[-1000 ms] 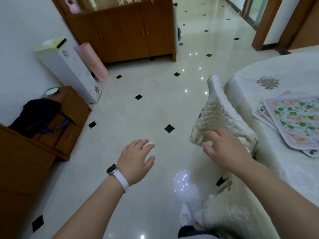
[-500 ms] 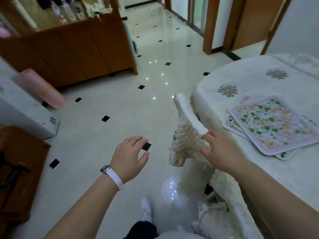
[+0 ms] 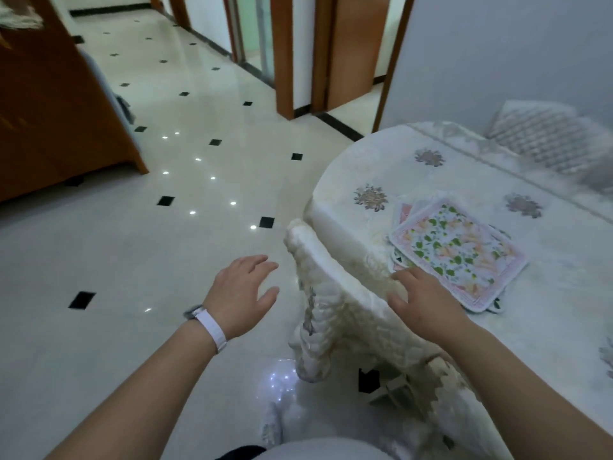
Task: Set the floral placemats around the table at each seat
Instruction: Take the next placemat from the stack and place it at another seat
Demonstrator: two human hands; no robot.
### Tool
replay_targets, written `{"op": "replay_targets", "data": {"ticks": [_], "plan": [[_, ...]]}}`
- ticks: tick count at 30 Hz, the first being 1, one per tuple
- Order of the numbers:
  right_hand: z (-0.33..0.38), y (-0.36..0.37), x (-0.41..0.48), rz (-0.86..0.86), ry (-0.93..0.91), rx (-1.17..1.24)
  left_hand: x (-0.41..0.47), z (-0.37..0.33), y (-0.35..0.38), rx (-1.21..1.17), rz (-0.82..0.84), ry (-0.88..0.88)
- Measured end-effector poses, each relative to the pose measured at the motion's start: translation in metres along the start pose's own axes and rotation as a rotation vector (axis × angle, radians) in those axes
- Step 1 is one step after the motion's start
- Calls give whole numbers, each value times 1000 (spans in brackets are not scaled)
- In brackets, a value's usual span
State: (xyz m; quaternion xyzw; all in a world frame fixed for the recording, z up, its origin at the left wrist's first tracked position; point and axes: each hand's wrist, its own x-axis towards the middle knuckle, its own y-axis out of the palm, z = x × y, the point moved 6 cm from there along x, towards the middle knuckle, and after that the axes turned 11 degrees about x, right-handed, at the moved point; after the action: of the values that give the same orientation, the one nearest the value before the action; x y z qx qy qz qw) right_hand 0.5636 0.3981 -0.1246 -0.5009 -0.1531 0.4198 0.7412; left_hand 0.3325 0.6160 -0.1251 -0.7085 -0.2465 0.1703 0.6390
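A stack of floral placemats point(image 3: 454, 250) with pink borders lies near the left edge of the round table point(image 3: 547, 293), which wears a white embroidered cloth. My right hand point(image 3: 421, 300) hovers with fingers spread over the top of a chair with a cream quilted cover point(image 3: 331, 293), its fingertips close to the nearest corner of the stack. My left hand point(image 3: 243, 290), with a white band at the wrist, floats open over the floor to the left of the chair and holds nothing.
The cream-covered chair stands pushed against the table's edge in front of me. A wooden cabinet point(image 3: 49, 111) stands at the left. Glossy tiled floor point(image 3: 166, 227) stretches ahead to wooden door frames point(image 3: 298, 54). Another quilted chair back point(image 3: 547, 141) shows beyond the table.
The view has swung right toward the table. My right hand has moved off the chair cover's edge toward the placemat stack. My left hand stays open in the air.
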Motion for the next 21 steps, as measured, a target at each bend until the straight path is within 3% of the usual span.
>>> {"op": "replay_targets", "data": {"ticks": [6, 13, 21], "plan": [[8, -10, 5, -139, 171, 50, 71, 11, -2, -38, 15, 212], [-17, -22, -26, -247, 404, 60, 136, -39, 0, -80, 44, 472], [-76, -20, -39, -337, 613, 174, 179, -81, 31, -89, 123, 579]]}}
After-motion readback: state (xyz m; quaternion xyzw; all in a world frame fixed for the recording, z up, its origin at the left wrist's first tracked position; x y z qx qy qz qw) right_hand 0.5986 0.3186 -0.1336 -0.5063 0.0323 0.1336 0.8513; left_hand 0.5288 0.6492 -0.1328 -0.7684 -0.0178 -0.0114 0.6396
